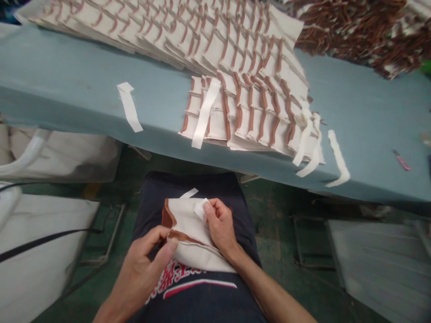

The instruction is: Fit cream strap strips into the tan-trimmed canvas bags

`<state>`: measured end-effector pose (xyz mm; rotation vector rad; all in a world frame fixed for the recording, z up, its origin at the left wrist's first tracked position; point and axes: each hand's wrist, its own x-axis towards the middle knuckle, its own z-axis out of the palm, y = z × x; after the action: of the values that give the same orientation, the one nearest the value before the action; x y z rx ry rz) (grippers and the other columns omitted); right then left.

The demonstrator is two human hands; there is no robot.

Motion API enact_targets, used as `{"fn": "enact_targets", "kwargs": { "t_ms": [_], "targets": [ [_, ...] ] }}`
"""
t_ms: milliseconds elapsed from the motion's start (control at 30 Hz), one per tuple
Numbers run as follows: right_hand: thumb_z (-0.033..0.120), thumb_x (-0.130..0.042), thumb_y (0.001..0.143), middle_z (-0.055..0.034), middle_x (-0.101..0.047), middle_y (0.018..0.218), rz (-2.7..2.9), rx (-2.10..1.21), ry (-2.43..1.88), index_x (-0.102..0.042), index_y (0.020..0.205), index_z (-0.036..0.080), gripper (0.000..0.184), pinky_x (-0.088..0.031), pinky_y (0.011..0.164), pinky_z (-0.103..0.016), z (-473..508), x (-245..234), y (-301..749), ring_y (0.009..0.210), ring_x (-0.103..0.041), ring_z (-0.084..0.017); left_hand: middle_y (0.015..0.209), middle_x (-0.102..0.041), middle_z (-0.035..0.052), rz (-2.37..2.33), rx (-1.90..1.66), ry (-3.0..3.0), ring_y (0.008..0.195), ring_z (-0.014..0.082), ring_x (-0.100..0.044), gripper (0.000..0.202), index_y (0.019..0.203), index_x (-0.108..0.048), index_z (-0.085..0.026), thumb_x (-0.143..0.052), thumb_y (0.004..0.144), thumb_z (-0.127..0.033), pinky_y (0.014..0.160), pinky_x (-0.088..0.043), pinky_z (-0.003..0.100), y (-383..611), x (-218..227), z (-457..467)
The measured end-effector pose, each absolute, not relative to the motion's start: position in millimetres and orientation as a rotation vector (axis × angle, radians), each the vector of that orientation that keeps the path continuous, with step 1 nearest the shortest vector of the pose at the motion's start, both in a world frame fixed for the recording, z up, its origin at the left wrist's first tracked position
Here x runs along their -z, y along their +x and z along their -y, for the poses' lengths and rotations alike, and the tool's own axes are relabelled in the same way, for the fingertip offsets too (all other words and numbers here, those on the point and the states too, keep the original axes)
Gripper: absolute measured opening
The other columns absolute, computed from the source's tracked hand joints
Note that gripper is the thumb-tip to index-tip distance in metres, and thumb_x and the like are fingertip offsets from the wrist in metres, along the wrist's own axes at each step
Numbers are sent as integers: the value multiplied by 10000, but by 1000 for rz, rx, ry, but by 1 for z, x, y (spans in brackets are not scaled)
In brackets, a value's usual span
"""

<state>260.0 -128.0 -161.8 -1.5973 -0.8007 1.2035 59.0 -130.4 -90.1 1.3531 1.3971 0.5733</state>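
A cream fabric piece [191, 220] with brown lining rests on my lap, its folded layers parted on the left side. My left hand [144, 260] pinches the brown-edged layer at its left edge between thumb and fingers. On the upper right of the piece, my right hand [220, 224] grips a small white strip [200, 209] against the cloth with thumb and curled fingers. Another white strip [189, 193] sticks out behind the top edge of the piece.
Overlapping rows of cream pieces with brown edges [215, 49] cover part of the blue-grey table [67, 76]. White strips [130, 110] lie along its front edge. A pink-handled tool [402, 160] lies at right. Brown scraps [350, 31] are heaped behind. White-covered racks [43, 251] stand beside me.
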Motion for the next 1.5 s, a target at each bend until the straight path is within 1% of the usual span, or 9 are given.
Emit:
{"fn": "enact_targets", "kwargs": {
  "t_ms": [167, 367, 500, 567, 700, 767, 967, 1233, 1500],
  "targets": [
    [573, -737, 919, 41, -558, 658, 846, -1240, -1593, -673, 802, 210, 386, -367, 586, -263, 122, 131, 276, 611, -432, -129, 737, -830, 37, -1322, -578, 1424, 647, 223, -741, 350, 809, -842, -227, -633, 972, -456, 611, -566, 254, 65, 74, 115],
    [507, -764, 965, 47, -559, 681, 1008, -1302, -1554, -683, 872, 216, 317, -318, 529, -240, 130, 41, 310, 578, -400, -106, 784, -852, 48, -1163, -631, 1525, 677, 243, -770, 357, 863, -892, -218, -635, 955, -449, 625, -595, 249, 84, 64, 86],
    [463, -727, 1010, 55, -580, 661, 1125, -1373, -1554, -690, 890, 220, 273, -305, 503, -235, 136, 7, 306, 548, -436, -98, 723, -820, 40, -1109, -670, 1533, 600, 222, -708, 402, 850, -904, -222, -618, 939, -491, 591, -590, 256, 98, 56, 73],
    [420, -716, 1014, 57, -598, 668, 1199, -1304, -1582, -695, 900, 218, 233, -308, 505, -234, 134, 4, 302, 543, -445, -92, 749, -823, 40, -1072, -684, 1543, 620, 217, -706, 414, 886, -913, -221, -604, 957, -488, 609, -599, 260, 103, 53, 70],
    [381, -715, 1017, 56, -631, 706, 1299, -1147, -1592, -691, 918, 206, 203, -325, 532, -234, 125, 1, 300, 570, -471, -87, 985, -887, 46, -1026, -749, 1572, 811, 234, -793, 350, 984, -919, -239, -622, 1005, -424, 711, -632, 262, 109, 51, 68],
    [385, -713, 1026, 56, -644, 717, 1309, -1126, -1580, -691, 922, 205, 209, -329, 538, -234, 122, -2, 301, 585, -490, -86, 1032, -899, 50, -1001, -782, 1553, 847, 246, -816, 319, 986, -921, -246, -645, 1001, -405, 735, -648, 274, 110, 50, 67],
    [402, -710, 1011, 65, -626, 692, 1336, -1082, -1608, -673, 893, 208, 230, -331, 537, -249, 114, -5, 297, 569, -489, -89, 997, -907, 33, -973, -836, 1586, 908, 256, -839, 287, 939, -936, -278, -665, 967, -371, 879, -665, 299, 108, 48, 62],
    [425, -703, 1007, 70, -620, 683, 1353, -1091, -1641, -672, 907, 215, 234, -360, 557, -257, 110, 2, 292, 579, -513, -101, 900, -897, 36, -925, -823, 1521, 813, 247, -830, 270, 863, -926, -263, -671, 932, -316, 788, -665, 289, 108, 44, 60],
    [460, -682, 993, 57, -635, 701, 1325, -1125, -1655, -653, 907, 226, 251, -367, 574, -266, 107, 8, 288, 597, -539, -122, 913, -892, 37, -945, -816, 1529, 811, 236, -800, 262, 834, -923, -264, -685, 922, -328, 797, -640, 283, 103, 49, 56]
  ]
}}
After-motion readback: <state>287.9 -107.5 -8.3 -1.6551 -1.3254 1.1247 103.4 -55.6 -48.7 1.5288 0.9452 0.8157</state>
